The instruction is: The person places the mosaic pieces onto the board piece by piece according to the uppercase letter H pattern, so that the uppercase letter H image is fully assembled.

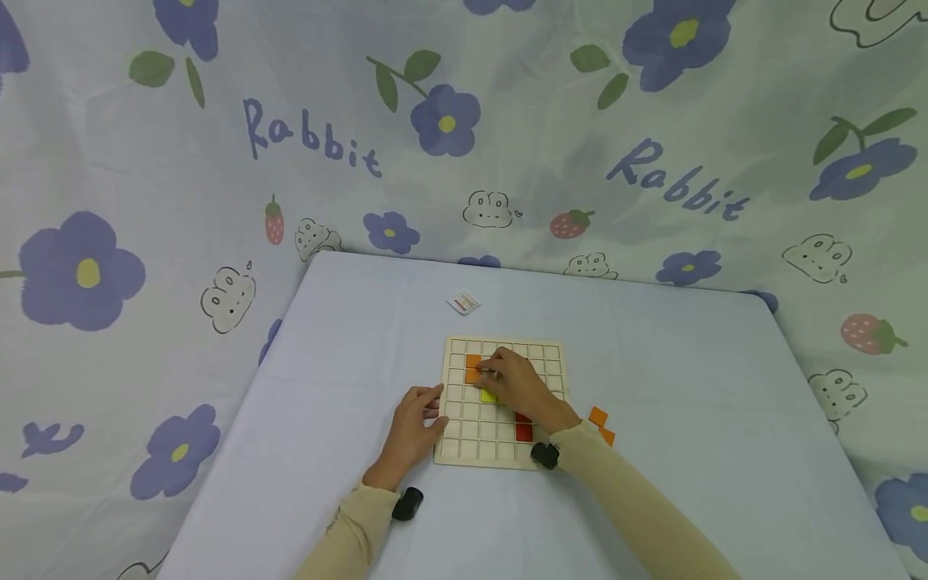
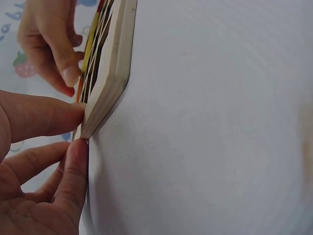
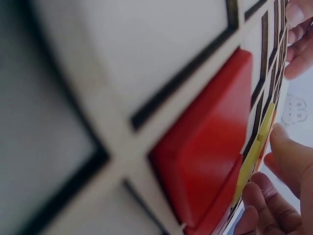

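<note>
A square wooden grid board (image 1: 457,445) lies on the table. My left hand (image 1: 415,427) rests at its left side, with thumb and fingertips touching the board's edge. Reaching over the board, my right hand (image 1: 516,383) pinches an orange tile (image 1: 472,376) in the grid with thumb and fingers. Another orange tile (image 1: 474,360) sits just above that one. A yellow tile (image 1: 488,395) lies under the right hand, partly hidden. Red tiles (image 1: 524,432) stand in the grid near the right wrist and also fill the middle of the right wrist view (image 3: 210,142).
Two loose orange tiles (image 1: 598,416) lie on the white tablecloth right of the board, beside the right forearm. A small card (image 1: 464,302) with a coloured grid pattern lies behind the board. A curtain (image 1: 449,185) printed with flowers and rabbits hangs behind the table.
</note>
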Available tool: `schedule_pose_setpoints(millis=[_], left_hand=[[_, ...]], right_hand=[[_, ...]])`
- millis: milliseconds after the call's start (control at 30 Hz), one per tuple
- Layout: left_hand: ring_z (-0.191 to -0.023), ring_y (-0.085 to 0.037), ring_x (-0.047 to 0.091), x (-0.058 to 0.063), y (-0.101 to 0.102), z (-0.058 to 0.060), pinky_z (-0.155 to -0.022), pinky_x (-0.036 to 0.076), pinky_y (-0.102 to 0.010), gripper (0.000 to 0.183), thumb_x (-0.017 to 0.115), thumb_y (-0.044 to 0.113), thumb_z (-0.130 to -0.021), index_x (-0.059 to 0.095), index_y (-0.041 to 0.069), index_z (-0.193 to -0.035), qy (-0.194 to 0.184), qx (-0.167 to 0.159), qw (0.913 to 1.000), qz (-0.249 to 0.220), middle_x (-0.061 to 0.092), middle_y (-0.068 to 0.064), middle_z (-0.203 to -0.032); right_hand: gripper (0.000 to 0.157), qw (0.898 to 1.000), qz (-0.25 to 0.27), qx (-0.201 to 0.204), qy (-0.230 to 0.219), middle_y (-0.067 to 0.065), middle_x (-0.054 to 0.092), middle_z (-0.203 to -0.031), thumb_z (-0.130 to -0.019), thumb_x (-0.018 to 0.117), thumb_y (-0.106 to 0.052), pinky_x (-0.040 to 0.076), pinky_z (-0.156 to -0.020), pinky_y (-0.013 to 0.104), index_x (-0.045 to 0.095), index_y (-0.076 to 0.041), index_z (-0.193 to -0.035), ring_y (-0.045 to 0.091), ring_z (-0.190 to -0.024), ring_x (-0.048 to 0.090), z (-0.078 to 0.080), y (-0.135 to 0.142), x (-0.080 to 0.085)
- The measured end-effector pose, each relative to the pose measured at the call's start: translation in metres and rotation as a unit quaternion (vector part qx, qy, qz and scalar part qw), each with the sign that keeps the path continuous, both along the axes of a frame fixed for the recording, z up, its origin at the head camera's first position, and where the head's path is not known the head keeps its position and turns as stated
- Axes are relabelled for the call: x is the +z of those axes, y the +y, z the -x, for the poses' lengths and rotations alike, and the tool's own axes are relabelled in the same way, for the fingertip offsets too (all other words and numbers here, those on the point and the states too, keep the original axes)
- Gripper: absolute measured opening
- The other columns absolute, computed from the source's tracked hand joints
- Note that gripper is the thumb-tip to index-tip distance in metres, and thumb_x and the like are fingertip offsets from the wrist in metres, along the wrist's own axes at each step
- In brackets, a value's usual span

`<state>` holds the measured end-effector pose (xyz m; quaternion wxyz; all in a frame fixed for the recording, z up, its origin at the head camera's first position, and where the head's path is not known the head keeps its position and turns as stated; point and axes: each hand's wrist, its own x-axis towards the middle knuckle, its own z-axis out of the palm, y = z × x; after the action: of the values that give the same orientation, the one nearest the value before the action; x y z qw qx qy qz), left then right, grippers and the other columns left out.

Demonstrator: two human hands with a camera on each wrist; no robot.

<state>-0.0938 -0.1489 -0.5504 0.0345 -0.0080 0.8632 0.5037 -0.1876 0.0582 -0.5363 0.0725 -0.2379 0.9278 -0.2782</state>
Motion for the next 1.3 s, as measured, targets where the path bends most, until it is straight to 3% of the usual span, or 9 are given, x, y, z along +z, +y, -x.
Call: schedule_pose_setpoints(millis=[267,500,833,967,1300], left_hand=[[-0.106,-0.025,0.066,0.000,0.001,0.001,-0.090,0.057,-0.030,0.055,0.070,-0.003,-0.089,0.055,0.000,-0.142,-0.010,0.004,0.9999,0.005,0.057,-0.014,-0.121],[-0.106,-0.025,0.065,0.000,0.001,0.000,-0.090,0.057,-0.032,0.055,0.070,-0.003,-0.088,0.055,-0.001,-0.141,-0.001,0.003,1.0000,0.002,0.057,-0.015,-0.121],[-0.106,-0.024,0.065,-0.001,0.000,0.000,-0.091,0.057,-0.031,0.056,0.071,-0.001,-0.089,0.054,0.001,-0.142,-0.012,0.008,0.9999,0.006,0.058,-0.013,-0.120],[-0.107,-0.024,0.066,-0.002,0.000,0.000,-0.091,0.057,-0.031,0.056,0.071,-0.001,-0.089,0.054,0.001,-0.143,-0.015,0.009,0.9998,0.009,0.058,-0.012,-0.120],[-0.107,-0.023,0.066,0.000,0.001,0.000,-0.091,0.057,-0.030,0.056,0.071,-0.001,-0.089,0.054,0.000,-0.142,-0.010,0.008,0.9999,0.011,0.058,-0.012,-0.121]], right_hand=[[0.027,1.000,0.004,-0.001,0.002,-0.003,0.062,-0.101,-0.097,0.068,-0.030,0.049,-0.074,0.024,0.075,-0.016,-0.118,0.008,-0.083,0.053,0.000,0.001,-0.002],[0.024,0.999,0.035,-0.008,0.018,-0.001,0.064,-0.098,-0.098,0.066,-0.028,0.048,-0.071,0.027,0.075,-0.011,-0.113,0.010,-0.079,0.052,0.003,0.023,0.001],[0.017,0.993,0.051,-0.100,-0.043,-0.001,0.071,-0.095,-0.089,0.077,-0.026,0.051,-0.082,0.033,0.076,-0.013,-0.100,0.016,-0.089,0.060,0.003,0.060,0.001],[0.015,0.992,0.039,-0.108,-0.061,-0.001,0.072,-0.096,-0.088,0.078,-0.027,0.051,-0.085,0.035,0.075,-0.014,-0.096,0.017,-0.091,0.060,0.003,0.065,-0.001],[0.019,0.992,0.022,-0.109,-0.054,-0.001,0.071,-0.096,-0.089,0.077,-0.029,0.051,-0.083,0.033,0.076,-0.014,-0.099,0.016,-0.089,0.060,0.002,0.066,-0.002]])
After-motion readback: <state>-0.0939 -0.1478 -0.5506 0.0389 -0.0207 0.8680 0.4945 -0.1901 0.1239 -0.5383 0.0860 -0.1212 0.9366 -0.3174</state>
